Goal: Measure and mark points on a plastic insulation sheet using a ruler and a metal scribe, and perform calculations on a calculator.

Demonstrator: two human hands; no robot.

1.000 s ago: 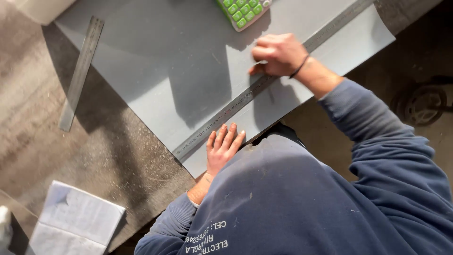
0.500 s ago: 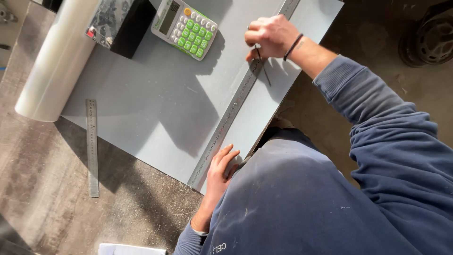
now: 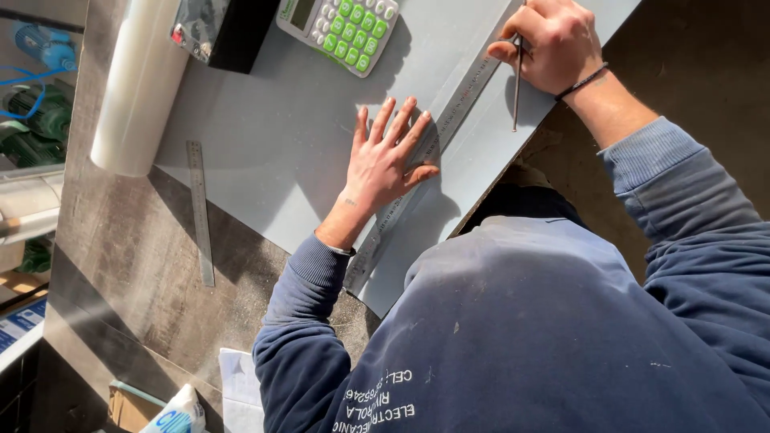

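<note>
A large grey sheet point(image 3: 281, 152) lies on the dark worktable. A long metal ruler point(image 3: 449, 120) runs diagonally across the sheet near its right edge. My left hand point(image 3: 389, 156) is flat with fingers spread, pressing on the sheet and the ruler. My right hand point(image 3: 553, 40) grips a thin dark scribing tool point(image 3: 517, 84), its tip resting on the sheet just to the right of the ruler.
A calculator point(image 3: 341, 28) with green keys and a black box-shaped device point(image 3: 216, 28) sit at the sheet's far end. A white roll point(image 3: 140, 88) lies along the left. A short steel ruler point(image 3: 200, 212) rests partly on the table point(image 3: 120, 265). Papers and a bag sit at bottom left.
My left hand moved up from the sheet's near edge and now presses on the ruler mid-length. The view shifted so the table appears lower and closer. My right hand stays at the ruler's far part.
</note>
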